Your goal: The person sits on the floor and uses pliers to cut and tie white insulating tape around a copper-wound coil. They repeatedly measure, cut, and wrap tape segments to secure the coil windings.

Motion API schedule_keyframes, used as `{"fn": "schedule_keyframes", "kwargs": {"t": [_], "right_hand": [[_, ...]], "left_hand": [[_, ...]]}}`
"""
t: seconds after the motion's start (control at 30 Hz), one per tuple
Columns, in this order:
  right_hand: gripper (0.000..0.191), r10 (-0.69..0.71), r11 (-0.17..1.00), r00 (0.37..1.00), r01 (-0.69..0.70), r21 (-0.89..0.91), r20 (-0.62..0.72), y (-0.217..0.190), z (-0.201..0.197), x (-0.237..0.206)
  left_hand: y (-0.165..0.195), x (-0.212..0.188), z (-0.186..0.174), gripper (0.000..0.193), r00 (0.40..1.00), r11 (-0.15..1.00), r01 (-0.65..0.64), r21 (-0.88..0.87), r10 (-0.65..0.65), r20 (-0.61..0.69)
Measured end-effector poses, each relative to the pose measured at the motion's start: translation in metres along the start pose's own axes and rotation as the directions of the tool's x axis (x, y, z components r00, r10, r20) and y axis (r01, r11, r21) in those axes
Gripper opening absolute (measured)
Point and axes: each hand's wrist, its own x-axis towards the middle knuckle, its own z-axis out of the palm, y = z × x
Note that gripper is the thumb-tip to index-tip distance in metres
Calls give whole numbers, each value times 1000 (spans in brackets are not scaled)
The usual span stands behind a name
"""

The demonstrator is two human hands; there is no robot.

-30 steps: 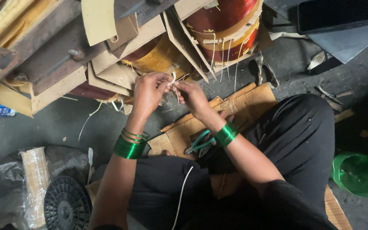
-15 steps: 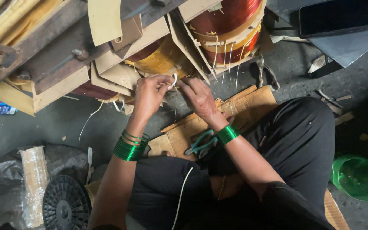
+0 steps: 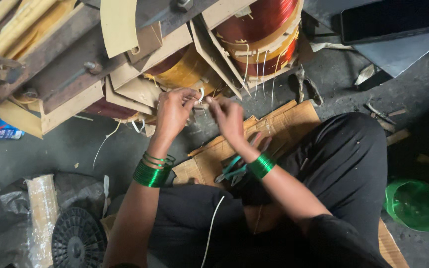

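White cord point(image 3: 200, 94), thin and pale, curls in a small loop between two hands just below the yellow coil point(image 3: 187, 72). The left hand point(image 3: 172, 111) pinches it with fingers closed; the right hand point(image 3: 228, 116) grips its other end likewise. Two red copper coils point(image 3: 259, 22) stand above; one pair of green-handled pliers point(image 3: 234, 168) lies on cardboard point(image 3: 289, 121).

Ahead of your hands, the coil assembly point(image 3: 175, 64) with its cardboard sheets point(image 3: 125, 27) and metal bar point(image 3: 50, 54) closes off the way forward. Below, pliers point(image 3: 234, 168) lie on the cardboard mat point(image 3: 284, 124). Your knee point(image 3: 353, 149) blocks the right; bare floor point(image 3: 65, 149) opens left.
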Motion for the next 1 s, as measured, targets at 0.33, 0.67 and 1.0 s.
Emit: {"fn": "schedule_keyframes", "kwargs": {"t": [0.33, 0.67, 1.0], "right_hand": [[19, -589, 714, 808, 518, -471, -6, -8, 8, 2], [17, -298, 892, 942, 216, -397, -156, -5, 0, -4], [20, -55, 992, 994, 65, -106, 91, 15, 3, 16]], "left_hand": [[7, -1, -3, 11, 1000, 1000, 13, 19, -13, 19], [2, 0, -1, 12, 1000, 998, -1, 57, 0, 5], [1, 0, -1, 15, 999, 999, -46, 18, 46, 1]]}}
